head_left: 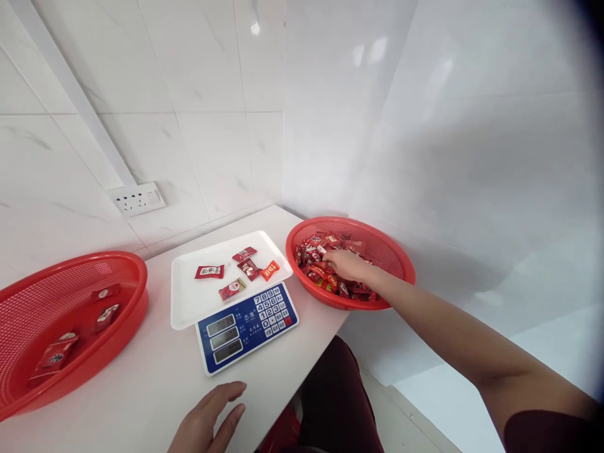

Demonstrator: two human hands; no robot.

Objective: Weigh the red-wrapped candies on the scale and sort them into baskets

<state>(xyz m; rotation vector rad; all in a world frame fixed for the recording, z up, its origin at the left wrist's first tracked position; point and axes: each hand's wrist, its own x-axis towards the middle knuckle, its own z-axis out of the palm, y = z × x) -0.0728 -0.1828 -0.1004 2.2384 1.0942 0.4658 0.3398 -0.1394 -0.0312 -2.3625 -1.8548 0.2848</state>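
My right hand (348, 265) reaches into a red mesh basket (399, 255) on the right, its fingers curled down among many wrapped candies (355, 246). Which candy lies between the fingertips is partly hidden. Over the front of the table my left hand (210, 412) is open and holds nothing, thumb and fingers apart. Beyond it stands a digital scale (250, 327) with a blue keypad panel and a white tray (193, 308). Several wrapped candies lie spread on that tray, among them a red one (210, 271) and a gold-and-red one (232, 289).
A second red basket (134, 299) sits at the left, with several wrapped candies (55, 356) in it. The white table (165, 377) meets a tiled wall with a socket (136, 199). At right, the basket stands close to a smooth wall. My leg (337, 402) is below the table edge.
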